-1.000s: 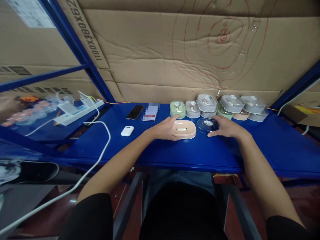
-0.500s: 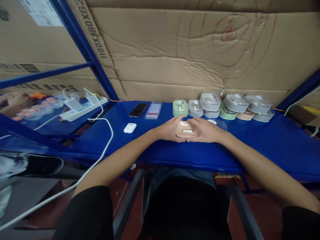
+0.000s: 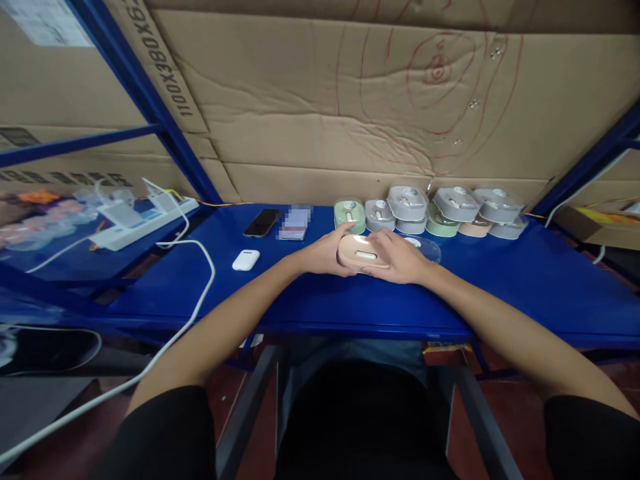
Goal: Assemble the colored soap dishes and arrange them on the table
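Between both hands is a peach-coloured box (image 3: 364, 245) with a pale oblong piece on its top face. My left hand (image 3: 327, 252) grips its left side, and my right hand (image 3: 400, 257) is wrapped round its right side. A clear lid (image 3: 429, 249) with a round white label lies on the table just behind my right hand. Past my hands, a green box (image 3: 350, 215) and a grey box (image 3: 380, 216) stand side by side, each under a clear cover.
More grey, green and peach boxes (image 3: 456, 203) are stacked at the back right. On the left of the blue table (image 3: 300, 303) are a white earphone case (image 3: 246, 260), a black phone (image 3: 262, 223) and a blurred-out item (image 3: 295, 223). A white cable (image 3: 213, 273) hangs past a power strip (image 3: 135, 227).
The peach box is turned and tilted a little between my hands, showing more of its top. The whole view has shifted slightly. Both hands keep their hold.
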`<state>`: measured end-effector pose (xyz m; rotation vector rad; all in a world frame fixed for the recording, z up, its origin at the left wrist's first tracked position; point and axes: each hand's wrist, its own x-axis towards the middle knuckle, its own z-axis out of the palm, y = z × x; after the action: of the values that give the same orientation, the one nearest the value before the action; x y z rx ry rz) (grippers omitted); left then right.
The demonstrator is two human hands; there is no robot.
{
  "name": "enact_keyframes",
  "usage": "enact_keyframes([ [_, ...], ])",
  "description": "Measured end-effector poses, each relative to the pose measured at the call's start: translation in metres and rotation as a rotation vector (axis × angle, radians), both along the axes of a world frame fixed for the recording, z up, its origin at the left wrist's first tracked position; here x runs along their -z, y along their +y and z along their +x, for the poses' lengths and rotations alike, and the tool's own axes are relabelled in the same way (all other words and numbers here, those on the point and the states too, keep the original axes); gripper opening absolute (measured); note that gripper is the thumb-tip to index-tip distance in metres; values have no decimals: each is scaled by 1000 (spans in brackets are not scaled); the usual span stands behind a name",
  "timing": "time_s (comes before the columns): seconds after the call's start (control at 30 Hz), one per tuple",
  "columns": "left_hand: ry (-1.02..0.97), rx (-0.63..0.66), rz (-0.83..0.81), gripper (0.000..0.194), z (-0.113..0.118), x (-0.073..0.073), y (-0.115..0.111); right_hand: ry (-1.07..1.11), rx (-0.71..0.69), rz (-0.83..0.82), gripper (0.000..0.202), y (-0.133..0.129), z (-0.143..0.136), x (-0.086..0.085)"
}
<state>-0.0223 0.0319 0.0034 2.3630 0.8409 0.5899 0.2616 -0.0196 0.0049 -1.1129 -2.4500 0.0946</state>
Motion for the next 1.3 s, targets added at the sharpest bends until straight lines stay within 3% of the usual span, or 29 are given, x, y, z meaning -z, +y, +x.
enact_keyframes([
  [0.3, 43, -27, -19, 134, -4, -8, -1, 4, 9, 11, 84, 2, -1, 9],
  [0.93, 43, 8, -44, 131, -11, 5, 12, -43, 3, 31, 72, 3, -6, 20],
  [1.3, 52, 16, -57, 134, -10, 0, 12, 34, 20, 21, 70, 2, -7, 12],
])
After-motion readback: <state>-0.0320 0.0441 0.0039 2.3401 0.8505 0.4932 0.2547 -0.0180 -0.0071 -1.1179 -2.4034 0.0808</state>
